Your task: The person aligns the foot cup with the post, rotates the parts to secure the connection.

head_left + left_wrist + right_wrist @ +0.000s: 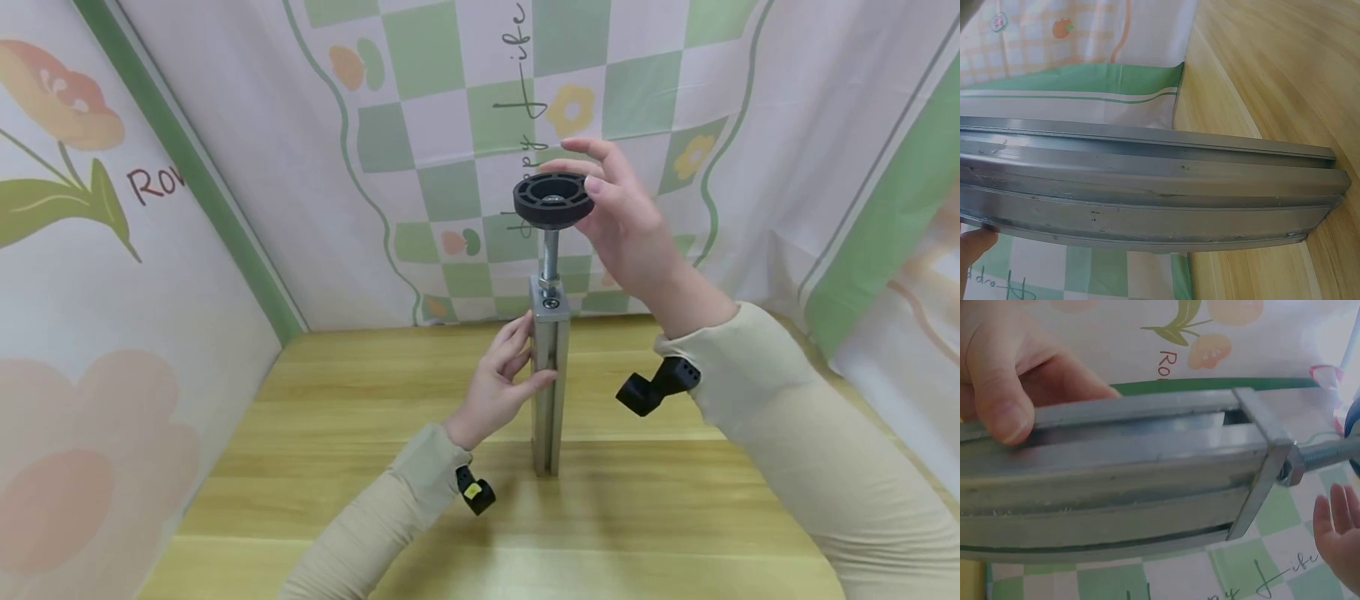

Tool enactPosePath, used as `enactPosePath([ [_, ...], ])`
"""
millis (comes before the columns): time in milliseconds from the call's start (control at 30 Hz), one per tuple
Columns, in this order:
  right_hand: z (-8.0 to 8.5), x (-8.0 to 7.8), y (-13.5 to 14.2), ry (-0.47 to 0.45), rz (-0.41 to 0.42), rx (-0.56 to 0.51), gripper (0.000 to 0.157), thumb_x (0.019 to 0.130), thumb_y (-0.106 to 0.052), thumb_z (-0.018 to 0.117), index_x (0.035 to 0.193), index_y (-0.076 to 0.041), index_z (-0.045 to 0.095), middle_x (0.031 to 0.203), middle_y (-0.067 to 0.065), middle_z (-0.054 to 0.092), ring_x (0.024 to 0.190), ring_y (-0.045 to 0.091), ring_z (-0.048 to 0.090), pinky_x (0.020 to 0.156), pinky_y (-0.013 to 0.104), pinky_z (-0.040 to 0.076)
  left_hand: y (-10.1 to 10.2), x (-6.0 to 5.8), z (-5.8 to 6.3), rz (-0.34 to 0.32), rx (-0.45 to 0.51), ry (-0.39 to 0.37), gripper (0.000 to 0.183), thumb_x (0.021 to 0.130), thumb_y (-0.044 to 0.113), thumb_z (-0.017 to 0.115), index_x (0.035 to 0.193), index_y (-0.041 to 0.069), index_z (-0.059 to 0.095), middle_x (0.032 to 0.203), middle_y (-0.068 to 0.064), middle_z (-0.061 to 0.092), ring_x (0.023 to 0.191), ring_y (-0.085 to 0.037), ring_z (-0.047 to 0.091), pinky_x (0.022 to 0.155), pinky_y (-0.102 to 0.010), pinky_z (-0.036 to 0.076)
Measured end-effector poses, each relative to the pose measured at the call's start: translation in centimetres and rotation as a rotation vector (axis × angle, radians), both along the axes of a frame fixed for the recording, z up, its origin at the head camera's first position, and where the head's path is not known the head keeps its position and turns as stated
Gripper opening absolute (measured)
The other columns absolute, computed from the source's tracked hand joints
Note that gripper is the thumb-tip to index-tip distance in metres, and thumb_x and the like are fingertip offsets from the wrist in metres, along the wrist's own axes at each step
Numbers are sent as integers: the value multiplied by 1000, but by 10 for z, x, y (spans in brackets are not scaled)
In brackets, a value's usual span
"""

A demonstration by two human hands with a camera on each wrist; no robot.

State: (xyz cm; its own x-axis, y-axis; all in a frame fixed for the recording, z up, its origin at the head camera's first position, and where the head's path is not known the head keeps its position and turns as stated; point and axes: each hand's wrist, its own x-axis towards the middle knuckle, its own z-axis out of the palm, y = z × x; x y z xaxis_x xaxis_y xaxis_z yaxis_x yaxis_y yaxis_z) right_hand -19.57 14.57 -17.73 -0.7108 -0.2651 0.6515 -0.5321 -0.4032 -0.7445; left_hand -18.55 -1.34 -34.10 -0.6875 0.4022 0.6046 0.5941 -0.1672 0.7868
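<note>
An aluminium profile (550, 392) stands upright on the wooden table, its grooved sides filling much of both wrist views. My left hand (498, 387) grips it, thumb on the near face and fingers along the left side. From the end plate (553, 310) on top rises a threaded rod (551, 254) with a nut at its base. The rod carries a round black levelling foot (553, 202), flat side up. My right hand (626, 221) is at the right edge of this foot; its thumb appears to touch the rim while the fingers extend loosely behind.
The wooden table (337, 467) reaches back to a hanging cloth with green and white checks (427, 100). Printed curtains hang at the left (150, 350) and right (862, 250). A black camera mount sits on each sleeve cuff.
</note>
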Motion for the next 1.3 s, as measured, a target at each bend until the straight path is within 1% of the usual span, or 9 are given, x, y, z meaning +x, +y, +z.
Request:
enactPosePath([
  [133, -5, -7, 3, -5, 109, 18, 48, 91, -27, 51, 134, -9, 38, 122, 9, 56, 112, 20, 55, 106, 35, 36, 0, 0, 0, -3, 7, 3, 73, 80, -20, 60, 142, -11, 23, 147, -27, 25, 132, -38, 36, 106, -45, 39],
  [267, -7, -9, 4, -10, 159, 11, 50, 91, -30, 53, 135, -11, 39, 126, 11, 54, 115, 21, 53, 103, 32, 38, 0, -1, 0, -11, 11, 6, 72, 80, -20, 60, 142, -11, 24, 147, -27, 26, 129, -36, 39, 105, -48, 40],
  [433, -4, -5, 2, -16, 144, 25, 43, 92, -26, 48, 132, -13, 41, 124, 12, 53, 113, 20, 52, 100, 30, 40, 1, -1, 0, -11, 8, 4, 73, 80, -20, 60, 142, -10, 25, 147, -26, 26, 129, -34, 40, 105, -50, 39],
  [633, -3, 0, 1, -38, 128, 38, 43, 90, -21, 49, 131, -11, 42, 121, 15, 48, 110, 21, 51, 97, 29, 43, 0, 0, 0, -7, 3, -5, 72, 80, -19, 60, 142, -11, 25, 147, -27, 26, 130, -41, 37, 106, -47, 38],
  [800, -2, -1, 1, -37, 116, 31, 41, 90, -19, 50, 129, -11, 43, 117, 14, 52, 108, 19, 54, 96, 28, 44, 0, 0, 0, -6, -1, -10, 73, 81, -19, 60, 143, -10, 23, 147, -27, 25, 130, -44, 36, 107, -42, 38],
  [900, -2, -1, 1, -34, 100, 33, 41, 90, -18, 53, 129, -11, 43, 115, 13, 54, 107, 19, 55, 97, 27, 45, -1, 0, 0, -2, -5, -14, 73, 81, -18, 61, 143, -10, 23, 148, -26, 25, 131, -43, 36, 108, -39, 39],
  [1033, 0, 2, 2, -36, 49, 60, 41, 91, -13, 54, 130, -11, 42, 112, 11, 58, 107, 18, 57, 99, 26, 44, -1, 0, 0, 2, -5, -19, 73, 81, -18, 61, 143, -9, 24, 148, -25, 25, 131, -40, 37, 107, -40, 39],
  [1167, 1, 4, 2, -41, -48, 89, 41, 89, -8, 53, 128, -15, 43, 105, 6, 64, 101, 14, 61, 100, 24, 43, 0, 0, 0, 0, 1, -16, 72, 81, -18, 61, 143, -9, 25, 148, -25, 25, 130, -39, 37, 106, -45, 40],
  [1300, 1, 5, 1, -39, -124, 97, 43, 87, -5, 54, 127, -15, 43, 102, 2, 65, 96, 12, 62, 96, 23, 44, 0, -1, 0, -3, 1, -10, 72, 81, -18, 61, 143, -10, 26, 148, -25, 26, 131, -40, 37, 106, -48, 39],
])
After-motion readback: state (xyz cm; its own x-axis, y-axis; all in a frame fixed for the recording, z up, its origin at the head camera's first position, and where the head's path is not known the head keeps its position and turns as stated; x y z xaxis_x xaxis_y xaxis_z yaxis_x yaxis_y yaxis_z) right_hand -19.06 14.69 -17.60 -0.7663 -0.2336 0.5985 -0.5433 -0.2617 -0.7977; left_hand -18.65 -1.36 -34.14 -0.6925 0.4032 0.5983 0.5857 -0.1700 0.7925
